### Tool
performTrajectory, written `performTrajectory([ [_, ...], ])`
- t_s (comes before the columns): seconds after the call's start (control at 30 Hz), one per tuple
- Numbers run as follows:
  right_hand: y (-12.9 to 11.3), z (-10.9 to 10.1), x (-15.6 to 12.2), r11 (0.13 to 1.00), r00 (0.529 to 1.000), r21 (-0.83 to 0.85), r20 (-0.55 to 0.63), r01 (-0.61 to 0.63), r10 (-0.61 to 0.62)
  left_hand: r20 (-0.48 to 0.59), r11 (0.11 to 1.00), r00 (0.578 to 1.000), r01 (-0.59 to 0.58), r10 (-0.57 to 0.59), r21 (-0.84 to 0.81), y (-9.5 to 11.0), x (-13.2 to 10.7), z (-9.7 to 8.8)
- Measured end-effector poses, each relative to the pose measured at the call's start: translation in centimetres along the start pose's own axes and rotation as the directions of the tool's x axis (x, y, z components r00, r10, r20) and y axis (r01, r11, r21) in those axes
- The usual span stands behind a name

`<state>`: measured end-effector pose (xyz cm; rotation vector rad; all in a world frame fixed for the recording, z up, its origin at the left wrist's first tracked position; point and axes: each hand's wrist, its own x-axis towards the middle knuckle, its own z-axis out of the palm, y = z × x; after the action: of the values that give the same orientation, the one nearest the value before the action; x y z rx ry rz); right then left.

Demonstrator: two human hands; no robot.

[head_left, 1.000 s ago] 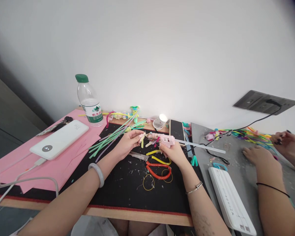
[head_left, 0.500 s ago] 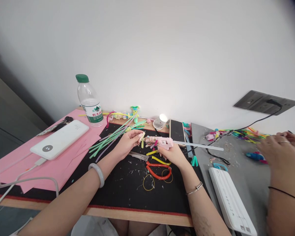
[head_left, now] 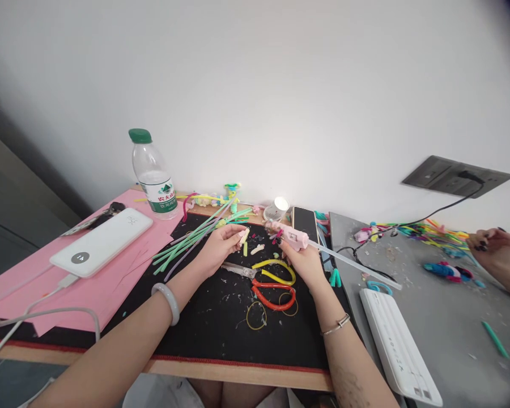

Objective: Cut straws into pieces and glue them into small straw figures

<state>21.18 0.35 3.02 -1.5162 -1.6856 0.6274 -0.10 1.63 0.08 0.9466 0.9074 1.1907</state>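
Note:
My left hand (head_left: 223, 245) pinches a small pale-yellow piece of fuzzy stem (head_left: 245, 238) between thumb and fingertips, over the black mat. My right hand (head_left: 300, 258) is wrapped round a pink hot glue gun (head_left: 295, 237), its nozzle pointing left and a little up, apart from the piece. A long clear glue stick (head_left: 357, 263) sticks out of the gun's back end to the right. Below the hands lie scissors (head_left: 276, 283) with one yellow and one red handle. A short pale piece (head_left: 258, 249) rests on the mat between the hands.
Green and lilac fuzzy stems (head_left: 191, 243) lie left of my left hand. A water bottle (head_left: 155, 181) and white power bank (head_left: 102, 241) stand on pink paper. Behind are a paper cup (head_left: 276, 209) and phone (head_left: 305, 224). A co-worker's hand (head_left: 497, 252) is at the right, near a white power strip (head_left: 399, 345).
The glue gun in my right hand has drawn back right and up, away from the pale-yellow piece. My left hand stays nearly still. The co-worker's hands have pulled back to the right.

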Motion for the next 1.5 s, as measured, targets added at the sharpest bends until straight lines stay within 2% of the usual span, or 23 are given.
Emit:
performTrajectory([
  [0.1, -0.1, -0.7, 0.4, 0.995, 0.982, -0.082, -0.181, -0.06, 0.045, -0.005, 1.0, 1.0, -0.007, 0.007, -0.003, 0.1, 0.0, 0.0],
  [0.17, 0.1, -1.6, 0.7, 0.968, 0.948, -0.201, -0.307, -0.15, 0.084, -0.005, 1.0, 1.0, -0.012, 0.012, -0.009, 0.1, 0.0, 0.1],
  [0.3, 1.6, -3.9, 1.0, 0.83, 0.859, -0.413, -0.493, -0.373, 0.141, -0.002, 0.999, 1.0, -0.019, 0.019, -0.026, 0.2, 0.0, 0.1],
  [0.47, 4.1, -6.4, 1.1, 0.691, 0.773, -0.455, -0.585, -0.562, 0.245, -0.006, 0.999, 1.0, -0.02, 0.02, -0.039, 0.0, 0.0, 0.1],
  [0.6, 5.9, -7.4, 1.1, 0.61, 0.736, -0.474, -0.61, -0.635, 0.293, -0.014, 0.998, 1.0, -0.023, 0.023, -0.054, 0.2, 0.0, 0.1],
  [0.73, 7.2, -8.0, 1.1, 0.593, 0.725, -0.466, -0.606, -0.657, 0.326, -0.032, 0.997, 0.999, -0.018, 0.016, -0.07, 0.5, -0.1, 0.2],
  [0.83, 7.1, -7.8, 1.2, 0.589, 0.71, -0.443, -0.605, -0.676, 0.359, -0.059, 0.996, 0.998, -0.03, 0.026, -0.078, 0.6, -0.2, 0.2],
  [0.93, 6.1, -6.9, 1.4, 0.613, 0.66, -0.408, -0.705, -0.676, 0.259, -0.126, 0.994, 0.989, -0.083, 0.073, -0.077, 0.6, -0.1, 0.0],
  [1.0, 5.4, -6.3, 1.5, 0.648, 0.655, -0.409, -0.732, -0.643, 0.189, -0.176, 0.991, 0.978, -0.121, 0.108, -0.064, 0.6, 0.1, -0.2],
  [1.07, 5.1, -6.0, 1.5, 0.664, 0.679, -0.434, -0.717, -0.609, 0.154, -0.213, 0.989, 0.969, -0.139, 0.127, -0.046, 0.5, 0.3, -0.3],
  [1.17, 5.3, -6.0, 1.5, 0.692, 0.758, -0.496, -0.642, -0.525, 0.115, -0.24, 0.989, 0.962, -0.143, 0.132, -0.03, 0.4, 0.4, -0.4],
  [1.23, 5.3, -5.9, 1.6, 0.754, 0.812, -0.511, -0.581, -0.413, 0.051, -0.241, 0.989, 0.961, -0.146, 0.134, -0.029, 0.5, 0.4, -0.4],
  [1.3, 4.7, -5.3, 1.7, 0.829, 0.831, -0.502, -0.55, -0.247, -0.086, -0.241, 0.989, 0.961, -0.148, 0.137, -0.028, 0.5, 0.3, -0.4],
  [1.37, 3.4, -3.8, 1.6, 0.871, 0.829, -0.491, -0.496, -0.022, -0.258, -0.248, 0.988, 0.958, -0.151, 0.141, -0.019, 0.4, 0.3, -0.3],
  [1.43, 1.7, -1.5, 1.3, 0.873, 0.871, -0.43, -0.31, 0.228, -0.381, -0.257, 0.988, 0.955, -0.155, 0.148, -0.007, 0.4, 0.4, -0.4],
  [1.47, 0.9, -0.2, 1.1, 0.854, 0.884, -0.396, -0.179, 0.337, -0.432, -0.26, 0.987, 0.953, -0.158, 0.152, -0.002, 0.4, 0.4, -0.4],
  [1.5, 0.1, 1.0, 0.9, 0.828, 0.876, -0.357, -0.051, 0.433, -0.48, -0.262, 0.987, 0.952, -0.162, 0.157, 0.002, 0.4, 0.4, -0.4],
])
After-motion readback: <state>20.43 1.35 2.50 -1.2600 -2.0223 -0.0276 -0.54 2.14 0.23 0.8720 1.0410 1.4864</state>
